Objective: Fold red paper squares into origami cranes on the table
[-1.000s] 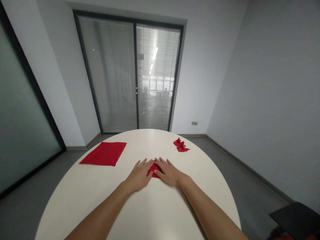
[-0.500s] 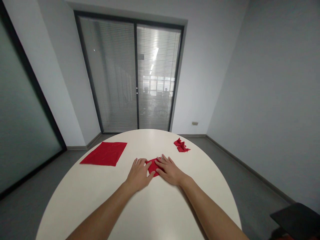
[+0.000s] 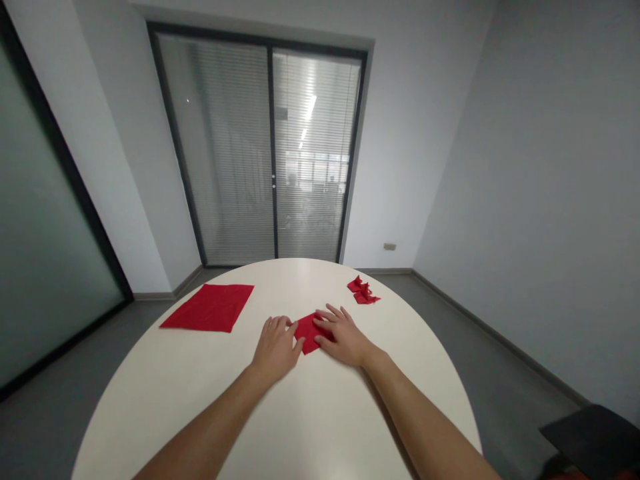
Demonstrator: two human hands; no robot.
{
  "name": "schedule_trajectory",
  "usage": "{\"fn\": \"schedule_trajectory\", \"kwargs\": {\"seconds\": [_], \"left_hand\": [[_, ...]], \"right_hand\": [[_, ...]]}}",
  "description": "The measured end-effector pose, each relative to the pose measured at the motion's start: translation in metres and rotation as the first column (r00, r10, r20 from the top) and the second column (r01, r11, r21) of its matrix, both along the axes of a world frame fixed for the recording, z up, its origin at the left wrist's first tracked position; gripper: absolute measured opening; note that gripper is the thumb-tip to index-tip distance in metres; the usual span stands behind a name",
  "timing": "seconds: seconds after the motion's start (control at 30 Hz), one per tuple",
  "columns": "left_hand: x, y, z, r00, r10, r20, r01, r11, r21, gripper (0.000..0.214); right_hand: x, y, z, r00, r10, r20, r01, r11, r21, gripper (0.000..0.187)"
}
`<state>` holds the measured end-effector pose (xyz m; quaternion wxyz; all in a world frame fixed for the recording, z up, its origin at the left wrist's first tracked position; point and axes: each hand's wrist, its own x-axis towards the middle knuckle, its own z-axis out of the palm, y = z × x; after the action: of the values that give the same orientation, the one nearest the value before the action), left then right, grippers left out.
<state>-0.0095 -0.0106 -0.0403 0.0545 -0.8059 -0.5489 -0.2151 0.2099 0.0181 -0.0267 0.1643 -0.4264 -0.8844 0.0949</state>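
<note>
A small folded red cloth (image 3: pixel 307 333) lies flat on the white round table (image 3: pixel 295 413), between my two hands. At its left edge rests my left hand (image 3: pixel 278 345), fingers apart, thumb and fingertips touching the border. My right hand (image 3: pixel 343 337) lies over the cloth's right part with its fingers spread, hiding that side. Neither hand lifts the cloth. Whether it is fabric or soft paper is hard to tell.
Farther left on the table lies a larger spread-out red cloth (image 3: pixel 210 308). Several small folded red pieces with pointed tips (image 3: pixel 365 292) sit at the back right. A dark chair (image 3: pixel 595 437) stands at the lower right, beyond the table.
My right hand has shifted slightly right and its fingers have loosened, and my left hand has drawn slightly left. More of the small red cloth shows between them.
</note>
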Motion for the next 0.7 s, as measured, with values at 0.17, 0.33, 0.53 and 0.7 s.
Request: {"fn": "schedule_trajectory", "kwargs": {"seconds": [0.17, 0.33, 0.53, 0.7], "left_hand": [[-0.002, 0.003, -0.002, 0.999, 0.04, 0.015, -0.04, 0.999, 0.032, 0.032], [-0.006, 0.009, -0.004, 0.993, -0.115, 0.035, 0.114, 0.993, 0.016, 0.029], [-0.009, 0.009, -0.009, 0.977, -0.202, 0.074, 0.207, 0.975, -0.077, 0.034], [-0.011, 0.005, -0.005, 0.972, -0.227, 0.057, 0.231, 0.97, -0.08, 0.041]], "right_hand": [[-0.001, 0.0, -0.002, 0.998, 0.069, -0.009, -0.069, 0.995, -0.067, 0.055], [0.002, 0.004, -0.005, 0.995, 0.101, -0.021, -0.101, 0.995, -0.011, 0.049], [0.003, 0.004, -0.001, 0.985, 0.169, -0.023, -0.167, 0.984, 0.053, 0.042], [0.005, 0.004, -0.001, 0.99, 0.139, -0.025, -0.138, 0.989, 0.053, 0.051]]}}
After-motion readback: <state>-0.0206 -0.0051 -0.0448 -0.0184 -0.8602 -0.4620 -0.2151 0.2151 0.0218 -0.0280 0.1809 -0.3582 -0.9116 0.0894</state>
